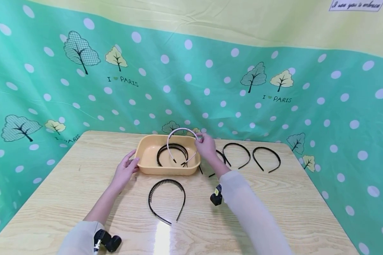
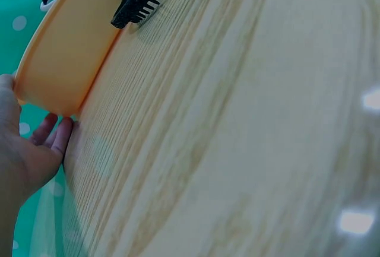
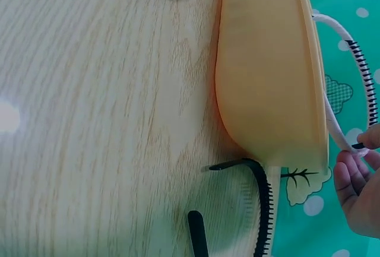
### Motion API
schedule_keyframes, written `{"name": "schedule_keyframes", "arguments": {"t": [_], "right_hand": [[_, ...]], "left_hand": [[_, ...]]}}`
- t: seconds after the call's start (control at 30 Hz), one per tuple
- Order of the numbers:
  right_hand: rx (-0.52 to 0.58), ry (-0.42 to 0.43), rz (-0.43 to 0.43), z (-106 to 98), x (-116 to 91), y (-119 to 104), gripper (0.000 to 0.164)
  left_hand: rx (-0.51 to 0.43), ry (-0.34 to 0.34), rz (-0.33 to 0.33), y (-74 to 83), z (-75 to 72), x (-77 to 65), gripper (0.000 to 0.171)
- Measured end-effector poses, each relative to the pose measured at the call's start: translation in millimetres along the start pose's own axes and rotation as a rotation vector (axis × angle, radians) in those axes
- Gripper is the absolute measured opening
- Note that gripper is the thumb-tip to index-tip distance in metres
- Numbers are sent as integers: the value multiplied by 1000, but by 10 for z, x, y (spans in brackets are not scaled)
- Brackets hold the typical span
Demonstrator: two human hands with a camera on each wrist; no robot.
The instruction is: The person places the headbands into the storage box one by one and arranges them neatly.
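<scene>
An orange plastic basin (image 1: 167,171) sits toward the back of the table, with a black toothed headband (image 1: 161,152) lying inside it. My left hand (image 1: 126,170) grips the basin's left end; in the left wrist view its thumb reaches the rim and its fingers are at the lower edge. My right hand (image 1: 206,146) pinches a pale pink-white headband (image 1: 170,138) by its right side, at the basin's right end. That headband stands upright over the basin, arch upward and tips down inside. The right wrist view shows dark teeth along its inner side, next to the fingers.
One black headband (image 1: 150,193) lies in front of the basin. To the right are more black headbands, including one (image 1: 249,152) near the middle and another (image 1: 277,157) farthest right; one is partly hidden behind my right wrist. A green patterned cloth (image 1: 185,88) hangs behind the table.
</scene>
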State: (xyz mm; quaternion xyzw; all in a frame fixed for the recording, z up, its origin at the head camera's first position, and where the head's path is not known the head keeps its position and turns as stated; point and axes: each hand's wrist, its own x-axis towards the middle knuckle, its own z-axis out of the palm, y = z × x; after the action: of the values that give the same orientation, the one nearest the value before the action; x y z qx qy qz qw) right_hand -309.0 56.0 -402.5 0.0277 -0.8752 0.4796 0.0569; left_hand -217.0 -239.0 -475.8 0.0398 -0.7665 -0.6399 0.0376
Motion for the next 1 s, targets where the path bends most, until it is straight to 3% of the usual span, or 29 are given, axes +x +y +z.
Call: {"name": "schedule_keyframes", "arguments": {"t": [1.0], "right_hand": [[-22, -3, -92, 244, -29, -13, 29]], "left_hand": [[-7, 0, -3, 2, 4, 1, 64]]}}
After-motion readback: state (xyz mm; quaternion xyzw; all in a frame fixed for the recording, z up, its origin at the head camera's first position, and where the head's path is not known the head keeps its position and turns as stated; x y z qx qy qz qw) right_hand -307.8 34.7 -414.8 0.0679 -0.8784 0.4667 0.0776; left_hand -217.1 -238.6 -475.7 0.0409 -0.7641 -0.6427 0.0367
